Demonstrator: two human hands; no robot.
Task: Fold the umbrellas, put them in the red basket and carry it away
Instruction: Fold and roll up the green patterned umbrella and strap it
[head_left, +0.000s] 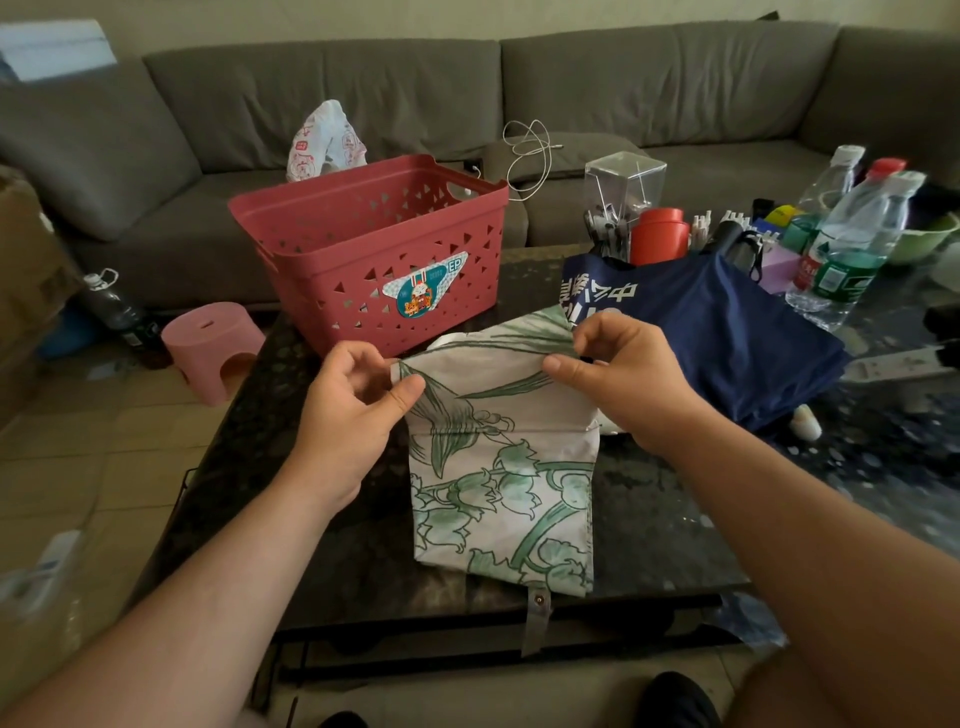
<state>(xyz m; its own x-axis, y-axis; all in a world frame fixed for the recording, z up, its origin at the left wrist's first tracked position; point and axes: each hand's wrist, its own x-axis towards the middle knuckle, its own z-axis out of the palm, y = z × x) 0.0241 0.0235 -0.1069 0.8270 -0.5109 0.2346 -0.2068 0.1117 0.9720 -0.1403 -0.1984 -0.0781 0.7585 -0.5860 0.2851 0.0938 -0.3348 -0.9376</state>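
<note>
Both hands pinch the far edge of the floral umbrella (501, 467), left hand (358, 402) and right hand (618, 374) apart, apparently flattening pleats. It lies at the table's (322, 519) near edge, before the red basket (363, 260).

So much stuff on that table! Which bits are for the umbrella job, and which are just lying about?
For the job:
floral umbrella, pinched by left hand and right hand
navy umbrella
red basket

Lying about:
water bottles
red canister
pink stool
</note>
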